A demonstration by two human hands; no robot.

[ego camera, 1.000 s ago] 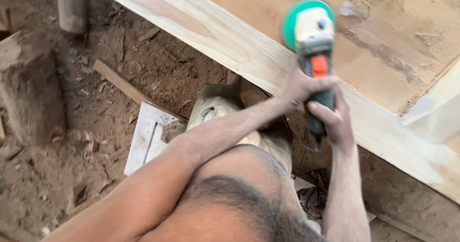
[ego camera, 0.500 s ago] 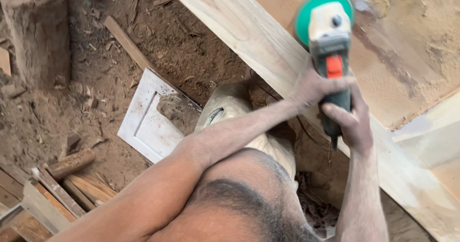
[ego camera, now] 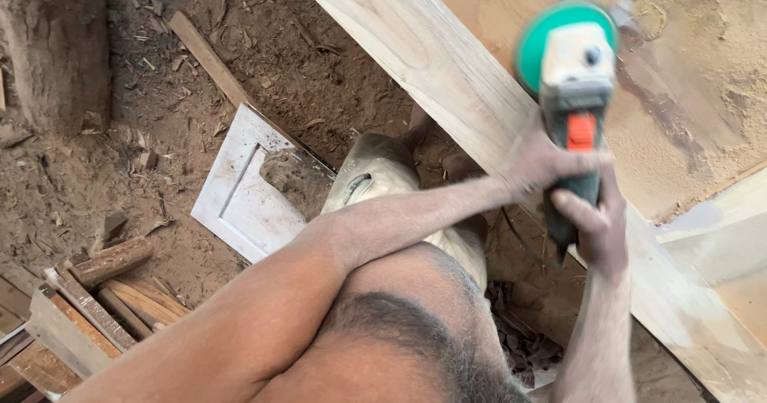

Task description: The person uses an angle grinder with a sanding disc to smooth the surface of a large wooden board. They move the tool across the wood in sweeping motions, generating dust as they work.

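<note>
Both hands on the angle grinder (ego camera: 574, 107). Left hand (ego camera: 537, 163) wrapped round the grinder body just below the orange switch, fingers closed on it; left forearm runs in from lower left across the frame. Right hand (ego camera: 595, 227) clamped round the dark rear handle, lower down, thumb side up. Hands sit one above the other, nearly touching.

Grinder has a pale head w/ a green disc (ego camera: 551, 35), blurred; can't tell for sure if the disc touches the wood. Disc is over the big wooden panel (ego camera: 687, 91), near its long lower-left edge, in the upper right part of view. Panel surface is tan w/ patches of sawdust and a darker streak just right of the disc. A pale plank frame (ego camera: 431, 59) runs along that edge, diagonal from top centre to lower right corner.

Below the panel edge: dirt floor (ego camera: 96, 187) covered in chips and scraps. A pale cut-out board (ego camera: 240, 203) lies flat on the floor, left of centre. Wood offcuts (ego camera: 88, 307) stacked at the lower left corner. A thin slat (ego camera: 209, 58) lies on the dirt near the top left.
</note>
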